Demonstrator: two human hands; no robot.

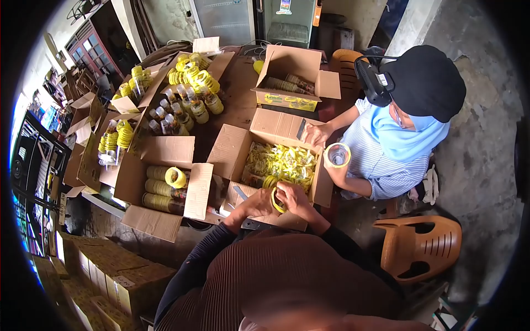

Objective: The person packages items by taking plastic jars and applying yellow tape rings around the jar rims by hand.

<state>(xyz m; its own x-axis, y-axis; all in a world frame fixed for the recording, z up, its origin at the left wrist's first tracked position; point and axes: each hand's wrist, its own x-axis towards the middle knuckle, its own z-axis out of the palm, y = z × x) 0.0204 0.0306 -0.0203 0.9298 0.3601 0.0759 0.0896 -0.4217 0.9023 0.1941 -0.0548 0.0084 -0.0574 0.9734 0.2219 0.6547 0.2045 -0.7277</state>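
Note:
Both hands are at the near side of an open cardboard box (223, 151) filled with small yellow-and-clear wrapped pieces (281, 163). My left hand (257, 203) is closed on the left side of a yellow-rimmed cup (277, 207). Over its right side, my right hand (293, 198) curls with its fingers at the rim. The fingers hide most of this cup. More yellow rims (269, 181) lie just beyond my hands. Beside my left hand is a grey strip (239, 192) on the box flap.
Across the corner, a co-worker (395, 138) holds a clear yellow-rimmed cup (337, 155). Another box (165, 149) at left holds stacked yellow-rimmed cups. Filled cups (179, 113) and yellow stacks stand farther back. A lemon-printed box (287, 100) is behind; an orange chair (419, 248) stands right.

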